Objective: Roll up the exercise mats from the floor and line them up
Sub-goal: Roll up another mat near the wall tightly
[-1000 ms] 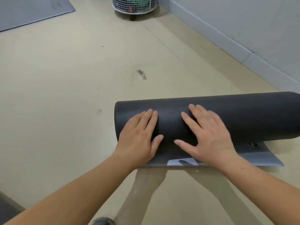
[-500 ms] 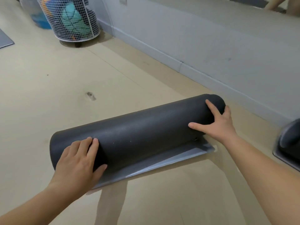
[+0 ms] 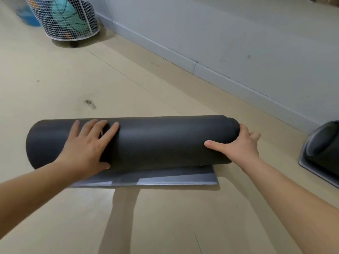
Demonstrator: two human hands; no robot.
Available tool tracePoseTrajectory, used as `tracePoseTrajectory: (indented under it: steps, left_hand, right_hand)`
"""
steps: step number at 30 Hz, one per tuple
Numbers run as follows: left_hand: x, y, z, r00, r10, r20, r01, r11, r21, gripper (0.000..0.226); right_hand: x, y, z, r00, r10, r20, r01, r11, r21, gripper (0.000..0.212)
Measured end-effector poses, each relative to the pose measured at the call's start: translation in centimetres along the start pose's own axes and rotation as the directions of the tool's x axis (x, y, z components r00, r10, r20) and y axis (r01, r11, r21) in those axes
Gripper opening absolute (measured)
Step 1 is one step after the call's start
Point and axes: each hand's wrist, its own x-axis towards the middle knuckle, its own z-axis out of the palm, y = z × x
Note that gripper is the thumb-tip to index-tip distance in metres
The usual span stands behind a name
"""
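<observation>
Head: rolled mat (image 3: 161, 142) under left hand (image 3: 86, 147)

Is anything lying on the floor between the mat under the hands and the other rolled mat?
No, nothing visible. Only bare floor separates the mat from the other rolled mat by the wall; the right hand grips the end facing it.

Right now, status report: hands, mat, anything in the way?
Left hand flat on mat roll; right hand grips its right end. Short flap unrolled on floor. Second rolled mat lies right, apart.
</observation>
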Motion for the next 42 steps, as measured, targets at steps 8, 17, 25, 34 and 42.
tracePoseTrajectory:
  steps: [8, 17, 25, 34, 42]
  left_hand:
    - [-4.7, 14.7, 6.1, 0.904, 0.407, 0.13, -0.33, 0.859, -0.391, 0.067]
    - [-4.6, 15.4, 10.1, 0.869, 0.357, 0.342, -0.193, 0.882, -0.43, 0.081]
    - [-4.8, 15.5, 9.6, 0.879, 0.348, 0.326, -0.18, 0.875, -0.449, 0.087]
    - [-3.8, 13.6, 7.4, 0.822, 0.41, 0.395, -0.164, 0.835, -0.525, 0.069]
    - [3.6, 7.0, -1.8, 0.979, 0.102, -0.173, -0.146, 0.955, -0.259, 0.097]
  right_hand:
    - [-2.6, -0.6, 2.2, 0.988, -0.001, 0.152, -0.03, 0.979, 0.203, 0.133]
    - [-4.8, 1.9, 3.8, 1.0, -0.013, 0.0, 0.013, 0.954, 0.301, 0.127]
    - [-6.2, -0.1, 8.4, 0.997, -0.071, -0.03, 0.077, 0.945, 0.317, 0.092]
    - [-5.8, -0.9, 7.6, 0.993, -0.094, 0.067, 0.072, 0.956, 0.286, 0.098]
    - [-6.9, -0.9, 7.0, 0.993, -0.044, 0.112, 0.031, 0.993, 0.114, 0.072]
